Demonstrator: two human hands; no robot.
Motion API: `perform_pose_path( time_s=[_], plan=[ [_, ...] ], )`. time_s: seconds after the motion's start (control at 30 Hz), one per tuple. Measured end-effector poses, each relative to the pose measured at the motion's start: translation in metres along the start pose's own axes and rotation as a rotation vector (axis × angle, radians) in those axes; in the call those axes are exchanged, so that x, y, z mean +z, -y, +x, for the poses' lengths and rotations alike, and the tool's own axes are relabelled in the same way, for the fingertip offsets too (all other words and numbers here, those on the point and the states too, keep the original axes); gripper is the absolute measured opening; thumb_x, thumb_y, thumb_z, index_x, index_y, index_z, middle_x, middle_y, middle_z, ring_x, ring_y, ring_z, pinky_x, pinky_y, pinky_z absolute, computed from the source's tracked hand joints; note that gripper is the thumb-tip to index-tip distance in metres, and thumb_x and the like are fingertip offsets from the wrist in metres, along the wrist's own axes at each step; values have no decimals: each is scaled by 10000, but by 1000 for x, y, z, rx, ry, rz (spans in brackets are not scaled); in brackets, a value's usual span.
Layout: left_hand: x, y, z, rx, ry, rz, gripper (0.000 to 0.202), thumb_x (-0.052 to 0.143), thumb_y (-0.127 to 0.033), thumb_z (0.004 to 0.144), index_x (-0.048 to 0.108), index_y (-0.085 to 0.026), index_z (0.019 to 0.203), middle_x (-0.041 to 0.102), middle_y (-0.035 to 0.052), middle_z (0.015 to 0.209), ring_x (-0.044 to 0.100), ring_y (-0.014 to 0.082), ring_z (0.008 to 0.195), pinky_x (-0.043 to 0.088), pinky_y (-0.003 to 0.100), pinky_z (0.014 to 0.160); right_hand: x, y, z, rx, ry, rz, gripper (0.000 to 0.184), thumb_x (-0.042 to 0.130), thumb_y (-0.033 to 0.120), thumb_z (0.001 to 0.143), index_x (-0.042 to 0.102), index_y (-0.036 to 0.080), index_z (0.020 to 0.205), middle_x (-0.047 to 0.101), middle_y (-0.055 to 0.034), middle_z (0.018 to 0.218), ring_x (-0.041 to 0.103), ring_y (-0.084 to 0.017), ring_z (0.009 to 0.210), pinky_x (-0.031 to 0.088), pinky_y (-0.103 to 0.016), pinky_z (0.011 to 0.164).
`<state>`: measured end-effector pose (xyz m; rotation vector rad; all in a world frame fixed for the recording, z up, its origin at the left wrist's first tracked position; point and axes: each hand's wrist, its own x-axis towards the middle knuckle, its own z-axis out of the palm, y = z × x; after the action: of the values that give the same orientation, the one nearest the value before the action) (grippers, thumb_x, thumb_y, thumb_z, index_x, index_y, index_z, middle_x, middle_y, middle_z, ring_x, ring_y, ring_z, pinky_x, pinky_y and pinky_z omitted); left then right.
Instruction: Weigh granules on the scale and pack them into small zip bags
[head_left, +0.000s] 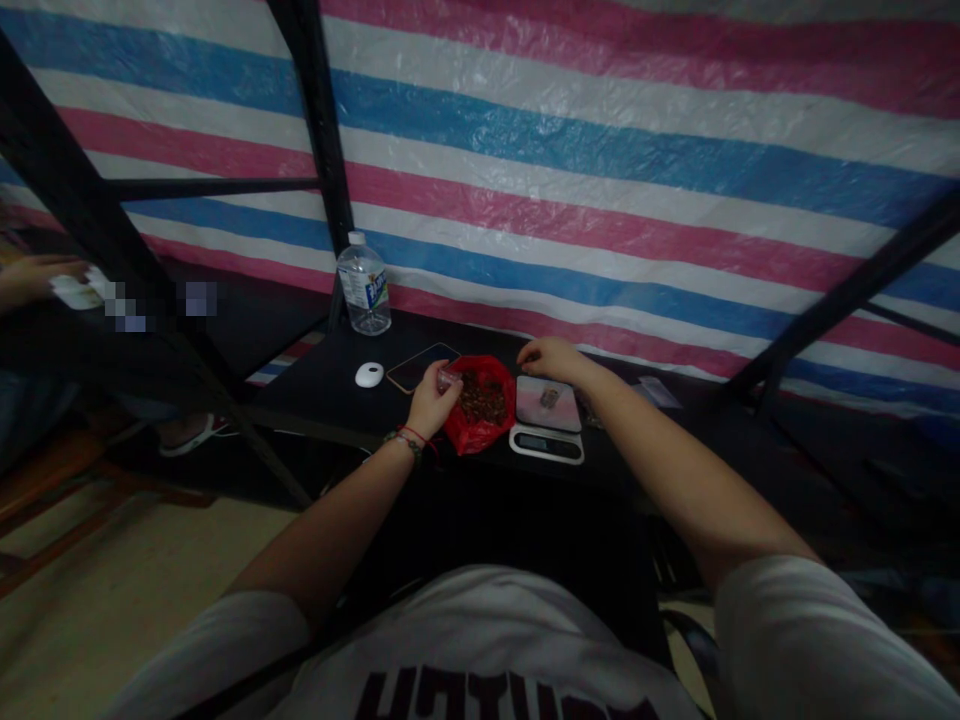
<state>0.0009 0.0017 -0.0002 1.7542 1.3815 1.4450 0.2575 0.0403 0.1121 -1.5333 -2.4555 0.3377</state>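
My left hand (435, 395) is closed on a small clear packet at the left rim of an open red plastic bag (480, 405) full of small brown pieces. My right hand (546, 357) hovers with bent fingers over the far edge of a small digital kitchen scale (547, 425). A small item (550, 398) lies on the scale's plate. Whether the right hand holds anything is hidden. Both rest on a black table (315, 395).
A water bottle (363, 284) stands at the back left of the table. A white oval object (369, 375) and a dark phone-like slab (421, 366) lie left of the bag. Another person's hand (37, 280) is at far left. A striped tarp hangs behind.
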Motion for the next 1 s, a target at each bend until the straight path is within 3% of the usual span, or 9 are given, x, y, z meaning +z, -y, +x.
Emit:
perform_pose_path(
  time_s=[0.13, 0.3, 0.6, 1.0],
  plan=[
    [0, 0, 0, 1, -2, 2, 485, 586, -367, 810, 520, -158, 1243, 665, 84, 997, 639, 206, 853, 491, 343, 812, -12, -24, -26, 41, 3, -137, 220, 636, 129, 757, 728, 187, 948, 730, -28, 891, 645, -147, 763, 450, -217, 694],
    [1, 0, 0, 6, -11, 10, 487, 593, -373, 806, 524, -158, 1237, 661, 93, 1020, 639, 216, 871, 492, 354, 817, -4, -25, -48, 15, 1, -315, 202, 608, 133, 783, 728, 182, 939, 720, -55, 928, 637, -172, 839, 445, -244, 769],
    [0, 1, 0, 7, -24, 8, 495, 591, -389, 807, 520, -162, 1241, 653, 99, 1039, 634, 223, 887, 488, 366, 836, 25, -28, -57, -18, -85, -372, 232, 548, 114, 826, 699, 161, 996, 678, -83, 1053, 600, -199, 1011, 428, -266, 897],
    [1, 2, 0, -5, -20, 3, 511, 594, -388, 799, 520, -157, 1248, 654, 102, 1049, 635, 222, 892, 487, 362, 845, 10, -24, -63, -44, -10, -318, 269, 553, 168, 859, 674, 163, 1099, 677, -92, 1132, 609, -211, 1050, 416, -298, 939]
  ],
)
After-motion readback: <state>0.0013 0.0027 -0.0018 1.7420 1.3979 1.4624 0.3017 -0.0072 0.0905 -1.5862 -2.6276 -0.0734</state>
